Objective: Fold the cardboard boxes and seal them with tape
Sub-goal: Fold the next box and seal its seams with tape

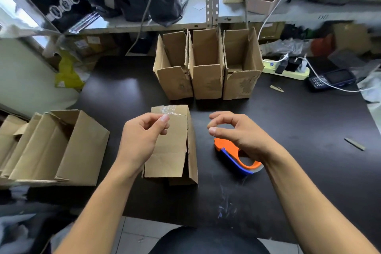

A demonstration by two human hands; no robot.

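Stack of flattened cardboard [51,146] lies at the table's [309,150] left edge; left hand [142,138] hovers over the centre box [173,146], thumb and forefinger pinching a clear tape [168,110] end stuck on the box's far end; box lies on its side near the front edge; right hand [235,132] hangs just beside it, fingers loosely curled, grasping nothing, above the orange tape dispenser [237,156]; three open boxes [206,68] stand upright at the back edge.
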